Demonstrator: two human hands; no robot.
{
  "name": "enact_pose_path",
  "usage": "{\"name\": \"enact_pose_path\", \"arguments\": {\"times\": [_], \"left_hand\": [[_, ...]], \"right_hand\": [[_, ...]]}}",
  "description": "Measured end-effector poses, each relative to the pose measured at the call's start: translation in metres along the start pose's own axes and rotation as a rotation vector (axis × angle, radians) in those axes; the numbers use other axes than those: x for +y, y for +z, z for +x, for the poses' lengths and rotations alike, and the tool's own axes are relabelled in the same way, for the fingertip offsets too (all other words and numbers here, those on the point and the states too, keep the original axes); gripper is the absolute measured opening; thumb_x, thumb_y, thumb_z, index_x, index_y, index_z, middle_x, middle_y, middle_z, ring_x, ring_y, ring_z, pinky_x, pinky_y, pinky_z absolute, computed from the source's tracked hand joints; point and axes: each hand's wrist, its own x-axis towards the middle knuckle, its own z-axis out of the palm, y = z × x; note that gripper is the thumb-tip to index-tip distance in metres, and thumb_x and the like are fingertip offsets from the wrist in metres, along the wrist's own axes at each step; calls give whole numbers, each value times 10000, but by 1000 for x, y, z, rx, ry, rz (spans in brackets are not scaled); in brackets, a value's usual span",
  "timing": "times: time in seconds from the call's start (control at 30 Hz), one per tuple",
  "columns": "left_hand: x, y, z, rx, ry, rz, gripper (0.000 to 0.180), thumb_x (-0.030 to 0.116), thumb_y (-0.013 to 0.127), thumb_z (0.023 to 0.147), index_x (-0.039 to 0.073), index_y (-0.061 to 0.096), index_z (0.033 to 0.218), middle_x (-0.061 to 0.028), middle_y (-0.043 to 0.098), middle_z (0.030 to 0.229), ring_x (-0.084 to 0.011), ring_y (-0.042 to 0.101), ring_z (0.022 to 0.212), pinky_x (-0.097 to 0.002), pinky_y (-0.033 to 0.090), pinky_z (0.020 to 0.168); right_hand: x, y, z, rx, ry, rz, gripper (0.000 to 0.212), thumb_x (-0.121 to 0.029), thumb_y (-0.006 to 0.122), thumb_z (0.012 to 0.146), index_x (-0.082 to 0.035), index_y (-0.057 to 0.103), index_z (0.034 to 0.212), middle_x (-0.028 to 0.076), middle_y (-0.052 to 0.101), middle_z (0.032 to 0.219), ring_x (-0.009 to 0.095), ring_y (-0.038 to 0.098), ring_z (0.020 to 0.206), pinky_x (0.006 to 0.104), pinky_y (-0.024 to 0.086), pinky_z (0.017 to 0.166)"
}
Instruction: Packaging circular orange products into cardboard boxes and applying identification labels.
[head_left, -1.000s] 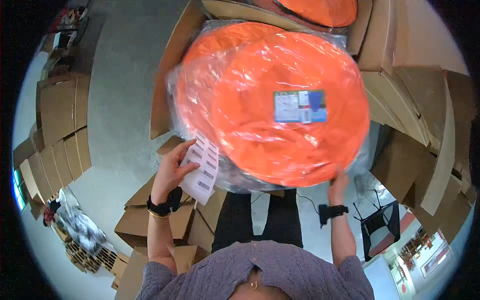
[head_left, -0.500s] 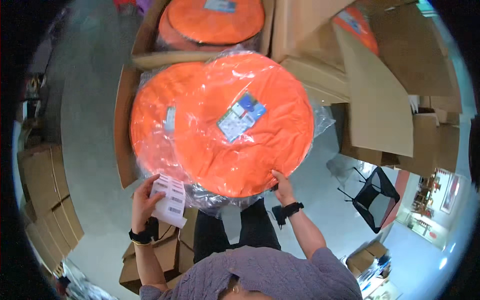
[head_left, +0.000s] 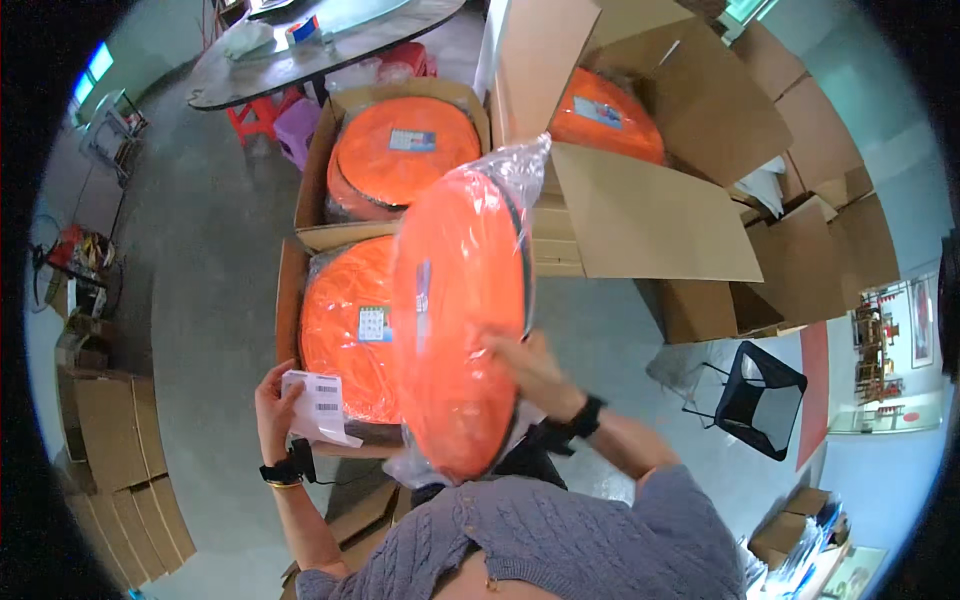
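The right hand [head_left: 535,372] is grasping the orange disc [head_left: 455,330] by its edge, at about 4 o'clock; the hand is blurred, so I cannot tell how firmly. The disc, inside a clear plastic bag [head_left: 528,170], is steeply tilted in front of the torso, covering the right part of the near carton [head_left: 290,310]. Its long axis goes almost straight from 12 to 6 o'clock. The gathered bag end points to 1 o'clock; the face with the label [head_left: 423,290] looks toward 9, and the dark rim shows at 3.

At 8 o'clock, the left hand [head_left: 275,400] pinches a white barcode sheet [head_left: 318,425] between thumb and fingers. At 9 o'clock, 1 more disc [head_left: 335,300] lies in the near carton. At 11, the far carton [head_left: 312,190] contains at least 2 stacked discs [head_left: 400,165], and beyond it stands a table [head_left: 350,50]. At 2 o'clock is an open carton [head_left: 650,220] with wide flaps.
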Motion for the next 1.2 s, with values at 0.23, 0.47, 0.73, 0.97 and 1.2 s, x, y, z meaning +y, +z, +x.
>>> {"name": "enact_pose_path", "arguments": {"times": [0.23, 0.47, 0.73, 0.97, 1.2], "left_hand": [[47, -22, 29, 26, 165, -21, 358, -29, 614, 804, -29, 567, 1159, -59, 636, 966, -108, 588, 845, -238, 476, 762], [63, -6, 59, 21, 207, -170, 340, -16, 603, 817, -28, 569, 1155, -65, 634, 980, -114, 594, 859, -236, 480, 755], [59, 42, 76, 54, 187, -155, 332, 10, 613, 818, -29, 573, 1145, -67, 628, 969, -115, 586, 838, -241, 477, 737], [77, 106, 57, 177, 97, -138, 335, 35, 609, 835, -32, 561, 1160, -55, 629, 955, -108, 583, 838, -239, 470, 743], [98, 135, 9, 376, 37, -24, 365, -3, 614, 820, -37, 551, 1177, -82, 633, 1005, -121, 586, 892, -247, 472, 792]], "right_hand": [[-147, -90, -53, -157, -727, -642, 352, -191, 543, 885, 8, 518, 1174, 112, 576, 1104, 181, 530, 1056, 348, 409, 954], [-321, -169, -188, 735, -804, -1072, 396, -214, 388, 909, -29, 579, 1203, 126, 552, 1265, 238, 471, 1217, 376, 306, 1075], [-478, -226, -137, 528, -737, -785, 445, -319, 457, 934, -59, 484, 1295, 114, 450, 1360, 217, 425, 1246, 369, 338, 1050], [-533, -294, 79, 344, -537, -532, 399, -298, 607, 824, -48, 570, 1132, 110, 629, 1057, 207, 603, 957, 323, 472, 882], [-517, -396, 299, 76, -408, -373, 412, -294, 538, 879, -5, 557, 1173, 101, 620, 1119, 201, 590, 1014, 331, 463, 899]]}}
